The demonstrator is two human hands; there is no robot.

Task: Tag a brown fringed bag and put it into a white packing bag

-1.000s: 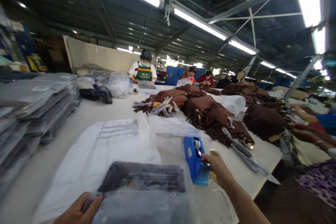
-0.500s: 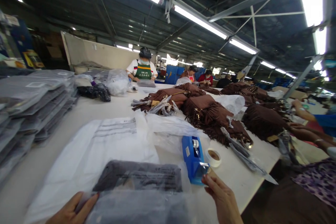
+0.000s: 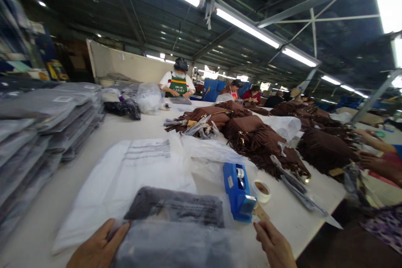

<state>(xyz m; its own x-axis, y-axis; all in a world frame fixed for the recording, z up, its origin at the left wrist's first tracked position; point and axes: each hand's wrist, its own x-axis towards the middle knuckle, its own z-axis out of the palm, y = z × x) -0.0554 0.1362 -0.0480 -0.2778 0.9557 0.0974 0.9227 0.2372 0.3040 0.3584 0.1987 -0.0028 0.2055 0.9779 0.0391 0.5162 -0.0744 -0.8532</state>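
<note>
My left hand (image 3: 99, 245) grips the left edge of a clear plastic bag (image 3: 176, 245), thumb on top. Inside the bag is a flat dark grey item (image 3: 176, 207), with printed lines showing on the film over it. My right hand (image 3: 274, 240) is closed in a pinch just right of the bag; anything between its fingertips is too small or clear to make out. Just beyond those fingers stands a blue tape dispenser (image 3: 237, 192) with a roll in it. A loose tape roll (image 3: 261, 191) lies beside it, and a small brown tag (image 3: 261, 212) is near my fingertips.
White printed plastic bags (image 3: 125, 184) lie flat ahead. Stacked bagged grey items (image 3: 63, 113) rise at the left. Brown fringed bags (image 3: 251, 134) are heaped across the middle and right. A co-worker in a green apron (image 3: 178, 86) is opposite; another person's arms (image 3: 377, 155) reach in at right.
My right hand has come away from the dispenser's cutting end, toward me. The left hand keeps its grip on the bag. The whole view has shifted slightly.
</note>
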